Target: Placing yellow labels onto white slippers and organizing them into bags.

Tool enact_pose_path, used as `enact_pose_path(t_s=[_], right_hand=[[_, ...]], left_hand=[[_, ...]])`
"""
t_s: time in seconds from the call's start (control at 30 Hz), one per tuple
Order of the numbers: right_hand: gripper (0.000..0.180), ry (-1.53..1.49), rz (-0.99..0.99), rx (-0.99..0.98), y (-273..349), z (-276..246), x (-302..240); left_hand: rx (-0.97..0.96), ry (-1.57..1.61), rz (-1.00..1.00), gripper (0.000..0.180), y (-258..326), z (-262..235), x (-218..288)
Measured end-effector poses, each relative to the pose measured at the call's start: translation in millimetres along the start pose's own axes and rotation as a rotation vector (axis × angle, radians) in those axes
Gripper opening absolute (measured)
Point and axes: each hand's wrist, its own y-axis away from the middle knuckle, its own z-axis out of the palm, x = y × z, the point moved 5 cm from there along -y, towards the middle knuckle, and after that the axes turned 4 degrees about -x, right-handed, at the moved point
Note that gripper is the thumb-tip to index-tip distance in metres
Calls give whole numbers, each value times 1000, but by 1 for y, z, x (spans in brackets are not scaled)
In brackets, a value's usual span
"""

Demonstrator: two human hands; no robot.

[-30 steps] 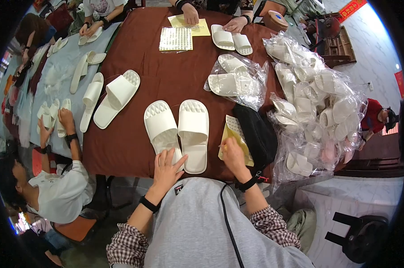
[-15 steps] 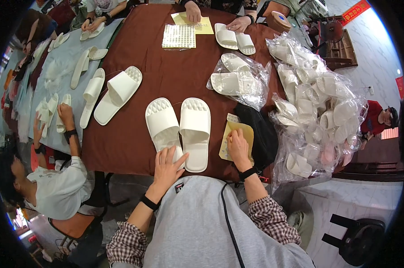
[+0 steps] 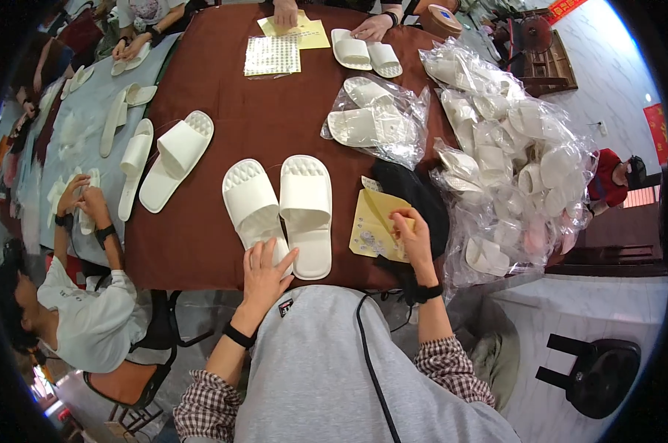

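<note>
My right hand (image 3: 411,232) pinches at the yellow sticker sheet (image 3: 377,225), fingertips pressed together on its right edge near the table's front edge; I should peel slowly and keep the sheet flat so nothing tears. My left hand (image 3: 266,269) lies spread, fingers flat on the heel of the left white slipper (image 3: 254,207), steadying it. Its mate, the right white slipper (image 3: 307,210), sits touching beside it on the brown tablecloth (image 3: 201,244). A black pouch (image 3: 415,196) lies just behind the sheet, bagged slippers (image 3: 511,155) beyond.
</note>
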Motion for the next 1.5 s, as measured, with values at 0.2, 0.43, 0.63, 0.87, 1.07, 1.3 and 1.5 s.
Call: enact_pose_path(t_s=[0.2,0.43,0.63,0.87,1.07,1.3,1.5], right_hand=[[16,-456,54,244,50,-28,-15],[69,-372,116,-502,95,80,-41],[77,-277,219,-770,104,97,-36],[48,-396,300,-868,76,112,-55],[50,-163,96,-965,61,135,-72],[52,-158,-63,-832,59,141,-68],[38,114,-305,-537,64,129,-86]], left_hand=[[-10,69,7,64,-1,-13,4],[27,334,-3,45,-10,-35,3],[36,654,-17,40,-11,-44,7],[-80,1106,7,45,-21,-65,32],[-46,1124,27,46,-29,-75,37],[87,1048,-23,26,-19,-71,24],[126,1031,-145,24,-10,-66,14]])
